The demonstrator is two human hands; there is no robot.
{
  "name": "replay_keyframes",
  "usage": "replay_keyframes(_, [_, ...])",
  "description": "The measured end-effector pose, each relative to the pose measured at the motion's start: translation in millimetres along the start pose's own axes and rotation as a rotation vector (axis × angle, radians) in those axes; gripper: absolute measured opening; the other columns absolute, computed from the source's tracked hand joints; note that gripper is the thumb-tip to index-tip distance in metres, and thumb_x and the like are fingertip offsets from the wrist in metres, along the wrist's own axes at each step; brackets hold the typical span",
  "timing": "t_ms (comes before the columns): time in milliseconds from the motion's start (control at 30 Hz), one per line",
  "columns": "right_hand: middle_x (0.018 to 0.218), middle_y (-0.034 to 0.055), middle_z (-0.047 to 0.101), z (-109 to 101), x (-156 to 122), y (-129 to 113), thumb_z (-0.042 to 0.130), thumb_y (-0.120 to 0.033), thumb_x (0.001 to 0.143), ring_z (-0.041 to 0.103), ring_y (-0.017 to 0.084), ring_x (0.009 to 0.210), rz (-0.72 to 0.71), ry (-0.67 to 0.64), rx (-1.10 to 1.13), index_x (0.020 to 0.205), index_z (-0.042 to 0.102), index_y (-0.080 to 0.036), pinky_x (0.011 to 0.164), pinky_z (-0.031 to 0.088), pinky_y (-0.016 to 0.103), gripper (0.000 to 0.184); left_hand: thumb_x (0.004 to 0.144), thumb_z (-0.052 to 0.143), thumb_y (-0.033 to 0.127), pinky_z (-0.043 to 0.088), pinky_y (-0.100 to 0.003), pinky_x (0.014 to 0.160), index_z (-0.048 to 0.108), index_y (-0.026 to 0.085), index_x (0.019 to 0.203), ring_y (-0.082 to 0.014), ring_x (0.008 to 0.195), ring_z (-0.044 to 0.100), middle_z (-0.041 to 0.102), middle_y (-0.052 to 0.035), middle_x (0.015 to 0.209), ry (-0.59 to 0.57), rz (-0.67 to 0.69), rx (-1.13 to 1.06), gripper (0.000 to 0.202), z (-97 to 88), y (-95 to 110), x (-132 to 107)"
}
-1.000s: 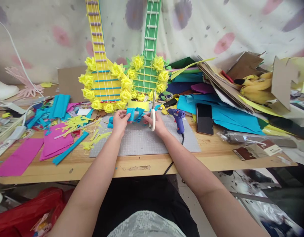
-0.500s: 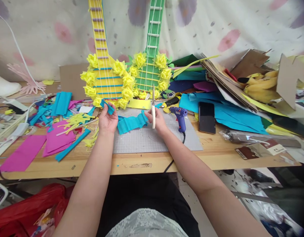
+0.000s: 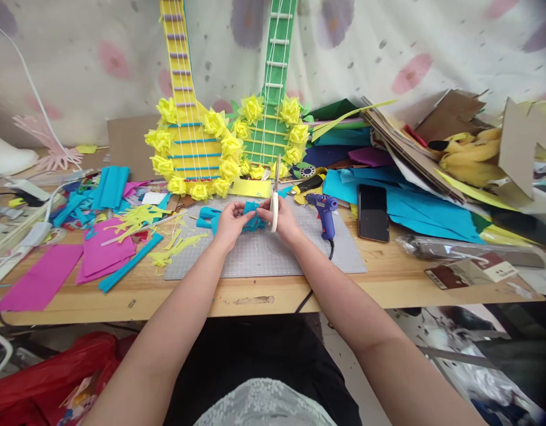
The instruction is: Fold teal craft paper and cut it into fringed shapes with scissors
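My left hand (image 3: 232, 225) is closed, pinching blue crepe paper (image 3: 251, 207) above the cutting mat. My right hand (image 3: 287, 221) is closed too, with scissors (image 3: 275, 210) hooked in it, white handle down and blades pointing up and away. Its fingertips touch the same crumpled paper from the right. The fingers partly cover the paper, so its full shape is hidden. Another looped blue piece (image 3: 207, 216) lies just left of my left hand. Beneath both hands is the grey gridded cutting mat (image 3: 264, 260).
Behind my hands stand a yellow paper guitar (image 3: 195, 139) and a green one (image 3: 273, 89), both edged with yellow paper flowers. A blue glue gun (image 3: 325, 216) and a phone (image 3: 373, 213) lie to the right. Pink sheets (image 3: 44, 275) and paper scraps cover the left side.
My left hand has moved right, bringing its blue paper next to my right hand. The strip that was stretched between the hands is now bunched up. The scissors remain in my right hand.
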State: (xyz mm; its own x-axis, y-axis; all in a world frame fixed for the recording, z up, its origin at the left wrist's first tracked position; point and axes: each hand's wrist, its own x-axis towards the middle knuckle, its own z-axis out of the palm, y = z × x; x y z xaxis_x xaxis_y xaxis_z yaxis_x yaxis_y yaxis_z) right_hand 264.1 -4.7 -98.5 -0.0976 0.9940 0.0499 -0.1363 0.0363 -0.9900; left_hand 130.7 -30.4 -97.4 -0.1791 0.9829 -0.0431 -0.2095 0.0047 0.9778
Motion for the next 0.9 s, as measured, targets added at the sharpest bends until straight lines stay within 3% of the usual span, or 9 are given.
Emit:
replay_keyframes(167, [0.066,-0.0060,0.053,-2.3,2.4,-0.1,0.079,-0.040,0.048,0.051,0.011,0.060,0.023,0.003,0.005,0.078,0.043,-0.021,0.060,0.042,0.029,0.050,0.046,0.083,0.023,0.047,-0.024,0.063,0.057,0.017,0.077,-0.0103,0.063,0.057,0.062,0.0029,0.069,0.006,0.023,0.048,0.041,0.7,1.8,0.6])
replay_keyframes(533, [0.065,-0.0068,0.052,-0.7,2.5,-1.1,0.080,-0.041,0.043,0.050,0.010,0.060,0.041,0.029,-0.005,0.077,0.044,-0.021,0.059,0.041,0.027,0.053,0.038,0.088,0.021,0.048,-0.025,0.056,0.057,0.017,0.081,-0.0123,0.057,0.060,0.064,0.0020,0.064,-0.041,-0.083,0.007,0.053,-1.4,6.8,-2.2])
replay_keyframes(700, [0.065,-0.0066,0.052,-0.9,2.1,-2.0,0.079,-0.040,0.047,0.050,0.011,0.060,0.040,0.047,0.023,0.079,0.043,-0.022,0.060,0.041,0.028,0.052,0.053,0.083,0.033,0.051,-0.027,0.058,0.062,0.015,0.074,-0.0127,0.059,0.060,0.065,-0.0003,0.067,-0.037,-0.135,-0.082,0.035,2.7,6.0,-0.8])
replay_keyframes(900, [0.066,-0.0066,0.053,-2.0,3.7,-3.2,0.080,-0.041,0.045,0.050,0.010,0.060,0.018,0.073,0.038,0.078,0.043,-0.022,0.060,0.041,0.027,0.054,0.060,0.079,0.030,0.045,-0.023,0.052,0.065,0.016,0.066,-0.0107,0.054,0.056,0.064,0.0009,0.062,0.091,-0.085,-0.022,0.020,8.4,11.3,-0.9])
